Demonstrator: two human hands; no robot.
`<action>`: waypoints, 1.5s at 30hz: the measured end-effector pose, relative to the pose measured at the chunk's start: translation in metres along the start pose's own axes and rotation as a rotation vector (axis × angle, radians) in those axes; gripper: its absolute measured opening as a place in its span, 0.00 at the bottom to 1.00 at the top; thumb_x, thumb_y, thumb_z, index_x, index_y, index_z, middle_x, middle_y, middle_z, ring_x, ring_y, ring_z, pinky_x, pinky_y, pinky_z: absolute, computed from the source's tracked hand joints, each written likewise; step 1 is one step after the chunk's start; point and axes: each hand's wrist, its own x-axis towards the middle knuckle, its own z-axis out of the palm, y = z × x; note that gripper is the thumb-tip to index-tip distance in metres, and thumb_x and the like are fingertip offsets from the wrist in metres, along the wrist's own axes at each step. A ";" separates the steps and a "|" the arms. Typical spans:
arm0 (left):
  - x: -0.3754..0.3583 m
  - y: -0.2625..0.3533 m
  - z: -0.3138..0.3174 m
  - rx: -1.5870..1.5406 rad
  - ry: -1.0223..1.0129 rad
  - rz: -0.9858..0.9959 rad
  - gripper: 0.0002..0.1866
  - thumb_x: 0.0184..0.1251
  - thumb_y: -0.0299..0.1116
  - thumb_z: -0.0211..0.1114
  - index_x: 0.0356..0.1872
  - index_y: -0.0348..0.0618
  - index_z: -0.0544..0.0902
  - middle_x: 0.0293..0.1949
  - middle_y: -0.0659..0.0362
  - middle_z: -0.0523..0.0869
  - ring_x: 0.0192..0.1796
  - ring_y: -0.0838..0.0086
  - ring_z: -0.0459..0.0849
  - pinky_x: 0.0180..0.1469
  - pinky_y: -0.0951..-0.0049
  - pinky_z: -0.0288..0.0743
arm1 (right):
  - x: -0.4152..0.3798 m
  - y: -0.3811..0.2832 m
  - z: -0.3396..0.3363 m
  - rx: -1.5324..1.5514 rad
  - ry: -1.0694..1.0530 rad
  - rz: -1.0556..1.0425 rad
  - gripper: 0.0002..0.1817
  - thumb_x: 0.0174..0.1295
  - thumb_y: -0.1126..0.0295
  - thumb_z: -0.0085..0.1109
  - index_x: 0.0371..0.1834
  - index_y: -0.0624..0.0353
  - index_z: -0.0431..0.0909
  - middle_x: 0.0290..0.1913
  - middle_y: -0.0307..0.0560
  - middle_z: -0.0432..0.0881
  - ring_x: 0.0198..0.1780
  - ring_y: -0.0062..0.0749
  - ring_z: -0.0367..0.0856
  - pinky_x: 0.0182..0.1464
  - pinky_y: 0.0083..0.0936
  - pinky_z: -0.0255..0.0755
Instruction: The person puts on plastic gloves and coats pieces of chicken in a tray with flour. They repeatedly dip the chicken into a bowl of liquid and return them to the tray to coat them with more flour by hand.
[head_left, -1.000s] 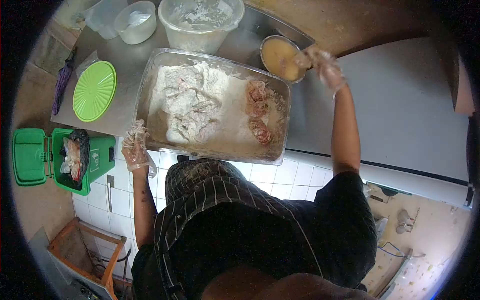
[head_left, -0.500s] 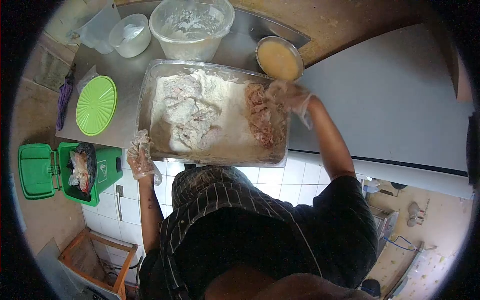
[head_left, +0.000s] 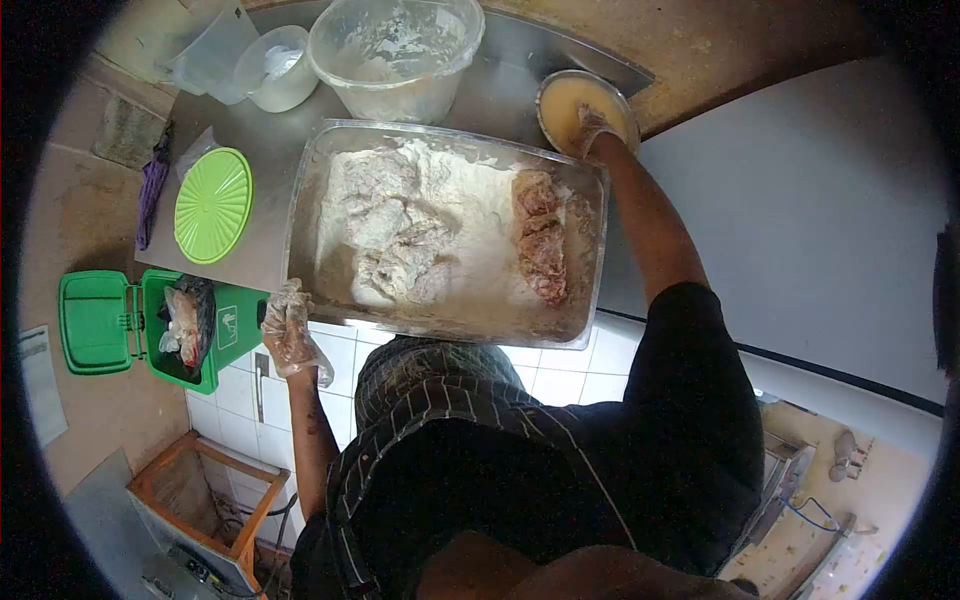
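A large metal tray [head_left: 312,190] holds a heap of flour [head_left: 455,225] with floured pieces on its left side and three wet battered pieces [head_left: 541,235] in a row on its right side. My right hand [head_left: 590,128], in a clear plastic glove, reaches into the metal bowl of yellow batter [head_left: 562,98] beyond the tray; its fingers are down in the bowl and I cannot tell if they grip anything. My gloved left hand [head_left: 290,333] hangs just off the tray's near left corner, fingers loosely curled, holding nothing.
Behind the tray stand a big flour-smeared plastic bowl [head_left: 398,55], a small tub [head_left: 275,68] and a clear jug [head_left: 212,55]. A green lid [head_left: 212,205] lies left of the tray. Below the counter are an open green bin [head_left: 150,322] and a wooden crate [head_left: 205,505].
My right hand has gone from the batter bowl to the tray's right side with a battered piece, left it there, and gone back into the bowl. My left hand has stayed by the tray's corner.
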 end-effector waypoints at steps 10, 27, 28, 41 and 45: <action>-0.002 0.000 0.010 0.008 0.023 0.040 0.10 0.62 0.25 0.60 0.44 0.34 0.80 0.45 0.54 0.83 0.43 0.72 0.80 0.48 0.73 0.74 | 0.010 0.009 0.004 -0.435 -0.270 0.009 0.44 0.49 0.58 0.63 0.70 0.57 0.54 0.67 0.57 0.63 0.68 0.42 0.62 0.69 0.31 0.55; 0.008 -0.004 0.014 0.161 -0.114 -0.037 0.13 0.66 0.25 0.53 0.48 0.34 0.79 0.51 0.54 0.81 0.51 0.71 0.79 0.55 0.74 0.72 | -0.088 -0.033 -0.124 -0.700 0.140 -0.268 0.24 0.55 0.55 0.61 0.55 0.48 0.76 0.54 0.43 0.78 0.56 0.36 0.76 0.54 0.32 0.70; 0.008 -0.002 0.016 0.123 -0.073 -0.040 0.11 0.65 0.26 0.57 0.46 0.33 0.80 0.45 0.54 0.83 0.45 0.73 0.81 0.50 0.76 0.73 | -0.086 -0.024 -0.120 -0.698 0.139 -0.268 0.24 0.55 0.55 0.61 0.55 0.48 0.76 0.54 0.43 0.78 0.56 0.36 0.76 0.54 0.32 0.70; 0.021 0.027 0.099 0.423 -0.689 0.409 0.18 0.62 0.34 0.61 0.52 0.39 0.77 0.48 0.49 0.81 0.50 0.57 0.80 0.55 0.62 0.71 | -0.245 -0.102 -0.046 0.426 0.087 -0.246 0.25 0.64 0.61 0.54 0.62 0.58 0.65 0.55 0.55 0.73 0.55 0.39 0.73 0.58 0.30 0.67; -0.013 0.003 0.146 0.408 -1.144 0.291 0.26 0.63 0.39 0.60 0.59 0.37 0.68 0.54 0.43 0.76 0.55 0.53 0.77 0.58 0.60 0.69 | -0.263 -0.121 0.004 0.672 0.315 -0.268 0.35 0.63 0.52 0.53 0.68 0.58 0.56 0.63 0.61 0.66 0.63 0.46 0.67 0.65 0.33 0.60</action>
